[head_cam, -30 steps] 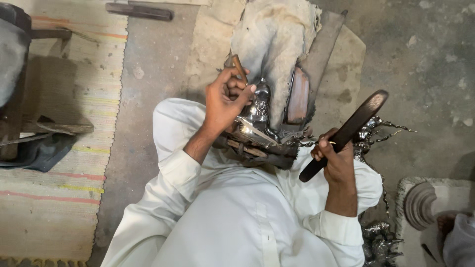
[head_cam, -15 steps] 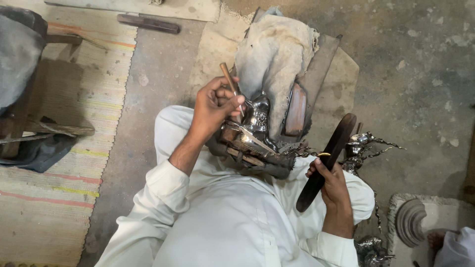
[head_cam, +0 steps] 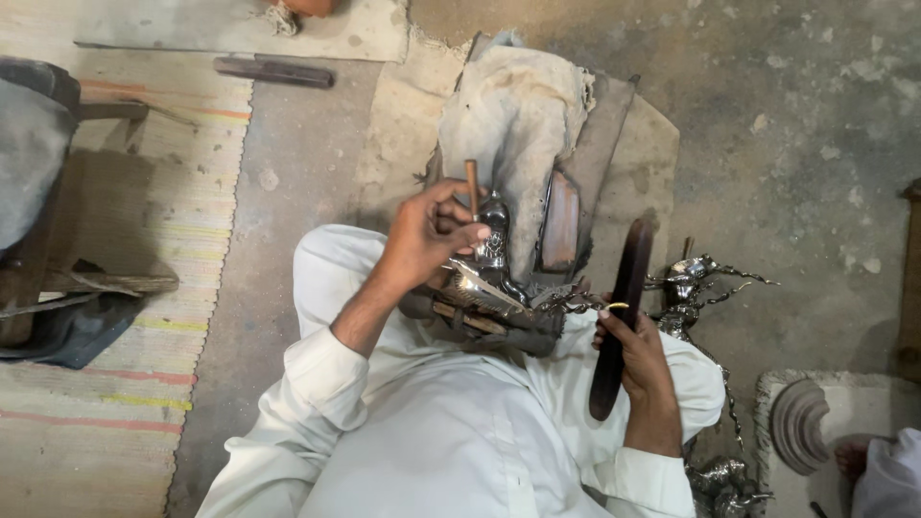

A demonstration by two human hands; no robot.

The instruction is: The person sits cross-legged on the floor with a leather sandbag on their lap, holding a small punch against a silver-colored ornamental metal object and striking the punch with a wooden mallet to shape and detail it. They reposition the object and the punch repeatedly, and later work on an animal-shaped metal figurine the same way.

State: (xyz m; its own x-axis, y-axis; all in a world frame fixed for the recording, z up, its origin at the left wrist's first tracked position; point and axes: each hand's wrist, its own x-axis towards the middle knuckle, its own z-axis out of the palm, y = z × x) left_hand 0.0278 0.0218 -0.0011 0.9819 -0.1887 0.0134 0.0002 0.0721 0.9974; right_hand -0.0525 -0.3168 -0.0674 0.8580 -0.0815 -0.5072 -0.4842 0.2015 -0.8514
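silver metal figure (head_cam: 499, 288), shiny and ornate, lies across the person's lap on a dark padded rest (head_cam: 480, 326), just in front of a block wrapped in grey cloth (head_cam: 518, 125). all of this sits on a rough concrete floor (head_cam: 796, 134), dusty and stained, with a flat stone slab (head_cam: 384, 125) under the cloth block and a striped woven mat (head_cam: 115, 288) spread to the left. on the mat stands part of a low wooden stool (head_cam: 58, 192) with a dark cloth (head_cam: 77, 331) beneath it. a dark bar (head_cam: 273, 72) lies on the floor further up, beside a pale slab (head_cam: 221, 29). to the right of the lap another silver figure (head_cam: 700, 283) with thin spiky limbs rests on the floor, and lower right a ridged round disc (head_cam: 796, 422) sits on a pale block, with another person's sleeve (head_cam: 887, 475) at the edge. the left hand (head_cam: 427, 235) is closed around a slim brown punch (head_cam: 472, 187), held upright with its lower end against the figure's top. the right hand (head_cam: 638, 350) is clenched on a long dark wooden mallet (head_cam: 622, 317), which stands nearly upright just beside the figure, not touching it. the figure's surface catches bright highlights; its finer detail is too small to tell.
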